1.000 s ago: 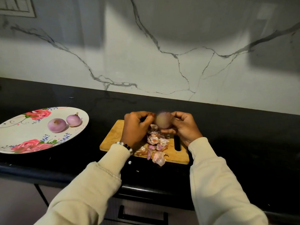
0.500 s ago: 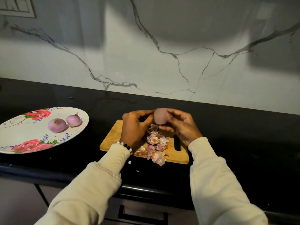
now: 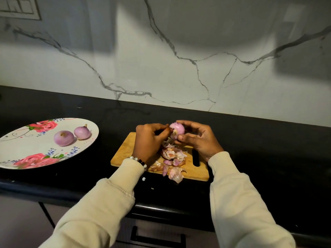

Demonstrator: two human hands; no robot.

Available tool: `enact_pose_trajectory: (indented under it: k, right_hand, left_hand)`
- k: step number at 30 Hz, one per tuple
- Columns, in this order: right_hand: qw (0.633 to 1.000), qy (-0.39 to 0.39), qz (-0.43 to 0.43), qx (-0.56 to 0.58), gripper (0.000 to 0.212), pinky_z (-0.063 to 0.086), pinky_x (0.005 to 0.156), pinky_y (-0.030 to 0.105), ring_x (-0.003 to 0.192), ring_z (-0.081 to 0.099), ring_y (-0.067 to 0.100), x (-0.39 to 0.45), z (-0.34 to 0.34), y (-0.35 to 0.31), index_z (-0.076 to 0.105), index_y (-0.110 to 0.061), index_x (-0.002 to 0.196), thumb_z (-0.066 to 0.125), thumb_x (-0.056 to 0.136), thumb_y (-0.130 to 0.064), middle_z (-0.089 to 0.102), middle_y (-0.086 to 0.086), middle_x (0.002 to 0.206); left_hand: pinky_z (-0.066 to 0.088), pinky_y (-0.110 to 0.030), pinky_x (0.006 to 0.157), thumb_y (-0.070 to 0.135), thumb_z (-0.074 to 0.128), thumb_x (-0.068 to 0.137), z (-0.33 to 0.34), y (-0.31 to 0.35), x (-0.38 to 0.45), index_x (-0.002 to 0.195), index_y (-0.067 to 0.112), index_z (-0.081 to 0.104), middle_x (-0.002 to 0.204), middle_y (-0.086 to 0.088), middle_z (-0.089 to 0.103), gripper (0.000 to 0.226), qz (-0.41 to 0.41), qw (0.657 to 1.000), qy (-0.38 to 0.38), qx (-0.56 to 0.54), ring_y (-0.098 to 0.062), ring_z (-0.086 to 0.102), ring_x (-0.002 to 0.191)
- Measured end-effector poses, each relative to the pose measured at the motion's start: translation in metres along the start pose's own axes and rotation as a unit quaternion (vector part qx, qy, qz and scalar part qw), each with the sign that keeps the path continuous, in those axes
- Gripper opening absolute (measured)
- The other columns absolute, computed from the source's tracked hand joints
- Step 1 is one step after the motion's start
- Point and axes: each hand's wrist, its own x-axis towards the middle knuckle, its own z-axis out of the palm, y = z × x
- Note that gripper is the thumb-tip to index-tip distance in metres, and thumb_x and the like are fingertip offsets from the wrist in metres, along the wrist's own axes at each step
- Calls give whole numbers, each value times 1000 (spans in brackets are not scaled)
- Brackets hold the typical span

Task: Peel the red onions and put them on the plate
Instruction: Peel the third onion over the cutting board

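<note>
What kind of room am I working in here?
Most likely a home kitchen: a dark countertop under a marble-look wall, with a wooden cutting board and a flowered plate.

I take this for a home kitchen. I see a black stone countertop (image 3: 250,140) running along a white marble-look backsplash (image 3: 179,59) with grey veins, a drawer with a dark handle (image 3: 157,238) under the counter edge, and a switch plate (image 3: 18,8) on the wall at upper left. A wooden cutting board (image 3: 125,151) strewn with onion skins (image 3: 173,158) and a rose-patterned plate (image 3: 26,149) sit on the counter.
</note>
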Motion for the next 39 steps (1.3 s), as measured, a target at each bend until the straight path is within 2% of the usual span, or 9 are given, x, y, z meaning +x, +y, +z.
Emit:
enact_pose_trajectory:
  k: [4, 8, 11, 14, 18, 22, 29, 33, 39]
  right_hand:
    - [1000, -2, 2, -31, 46, 59, 88, 43, 104, 71, 33, 2, -2, 3, 67, -8, 123, 73, 80, 8, 69, 14, 120]
    - [1000, -1, 4, -30, 46, 61, 80, 35, 102, 71, 32, 2, 1, 4, 67, -6, 122, 73, 80, 10, 68, 17, 121]
    - [999, 1, 5, -33, 46, 61, 79, 34, 102, 72, 30, 2, 1, 5, 66, -5, 123, 73, 79, 10, 68, 16, 121]
    - [999, 6, 10, -38, 47, 60, 86, 42, 105, 71, 31, 3, 0, 6, 66, -5, 124, 73, 80, 8, 69, 15, 121]
    - [999, 11, 8, -35, 46, 61, 84, 43, 105, 71, 33, 2, -1, 5, 67, -7, 123, 71, 81, 11, 68, 16, 120]
    - [999, 9, 3, -51, 45, 61, 84, 46, 106, 70, 32, 2, 0, 4, 66, -6, 124, 69, 82, 11, 68, 16, 119]
    - [999, 8, -4, -48, 45, 62, 79, 41, 106, 70, 30, 1, 3, 5, 65, -4, 125, 68, 83, 12, 68, 16, 119]
    - [999, 6, -2, -48, 45, 61, 84, 45, 108, 69, 31, 2, 4, 8, 65, -4, 125, 69, 83, 10, 69, 15, 120]
    - [1000, 20, -10, -22, 47, 60, 85, 46, 109, 69, 32, 2, -1, 4, 62, -1, 129, 67, 84, 11, 69, 15, 121]
  left_hand:
    - [54, -15, 70, 15, 71, 87, 1, 0, -1, 98, 6, 76, 83, 0, 75, 15, 24, 999, -3, 27, 0, 67, 77]
    - [54, -34, 65, 15, 68, 89, 3, -5, 0, 86, 5, 77, 72, -3, 71, 14, 54, 994, -14, 92, -11, 65, 64]
    - [55, -37, 65, 14, 67, 88, 3, -8, 1, 86, 5, 76, 73, -3, 71, 13, 61, 991, -13, 114, -13, 64, 64]
    - [56, -31, 68, 12, 67, 88, 3, -6, 1, 92, 7, 77, 77, -2, 73, 12, 51, 994, -6, 96, -9, 66, 68]
    - [50, -9, 68, 13, 69, 89, 3, -4, 1, 97, 7, 77, 84, -1, 75, 13, 42, 997, -5, 60, 4, 63, 69]
    - [54, -18, 66, 13, 70, 88, 3, -3, 1, 93, 7, 78, 79, 0, 74, 11, 34, 998, 3, 57, -2, 66, 69]
    - [55, -37, 63, 10, 68, 85, 6, -7, 0, 87, 6, 77, 74, -2, 71, 10, 50, 995, 15, 85, -12, 65, 65]
    - [57, -34, 68, 8, 67, 85, 6, -8, 1, 93, 7, 76, 81, -3, 73, 12, 58, 992, 35, 106, -11, 65, 70]
    - [54, -19, 74, 13, 68, 88, 4, -3, 1, 103, 10, 76, 88, 1, 75, 17, 48, 998, 27, 35, -4, 67, 78]
